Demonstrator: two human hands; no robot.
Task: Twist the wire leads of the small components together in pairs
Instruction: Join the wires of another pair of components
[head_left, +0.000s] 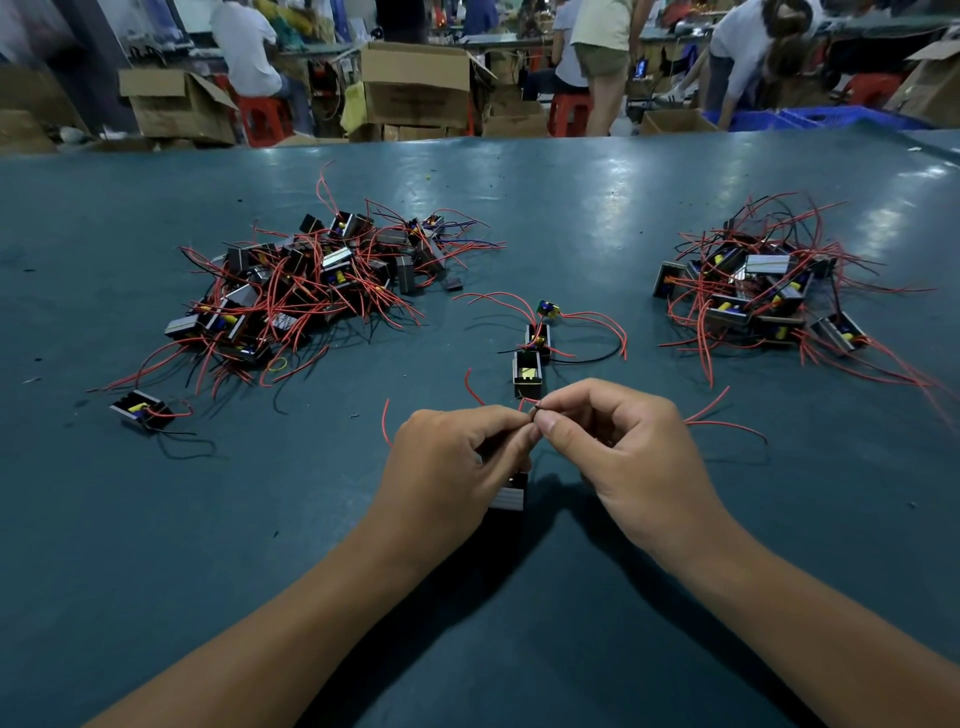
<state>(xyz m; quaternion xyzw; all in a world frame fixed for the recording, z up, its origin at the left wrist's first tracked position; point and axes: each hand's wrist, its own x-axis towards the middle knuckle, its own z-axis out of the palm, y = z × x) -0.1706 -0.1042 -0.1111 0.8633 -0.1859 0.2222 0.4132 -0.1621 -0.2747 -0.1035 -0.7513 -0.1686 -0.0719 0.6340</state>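
Both hands meet low over the teal table (156, 519), fingertips together. The left hand (449, 462) and the right hand (615, 447) each pinch the wire ends (535, 409) between thumb and forefinger, fingers curled tight, the pinch narrow. The pinched ends show as a small dark-and-red knot right where the 2 thumbs touch.

Just below the pinch, under the left hand's fingers, hangs a small component (509, 496), its grey ribbed side showing; whether it rests on the table I cannot tell. Loose red leads (727, 423) curl out to the right of the pinch, and another red lead (385, 422) rises to its left.

Just beyond the pinch stands a short row of components (530, 364), about 3 in line running away from the hands, with red and black leads trailing off to the right.

Left of the pinch and a little farther off, a single component (140, 410) lies alone. Beyond it, far left of the pinch, sits a large pile of components (311, 280) tangled in red wire. Far right of the pinch is a smaller pile (763, 291).

Past the table edge, cardboard boxes (415, 85), red stools (265, 117) and people at other benches (249, 52).
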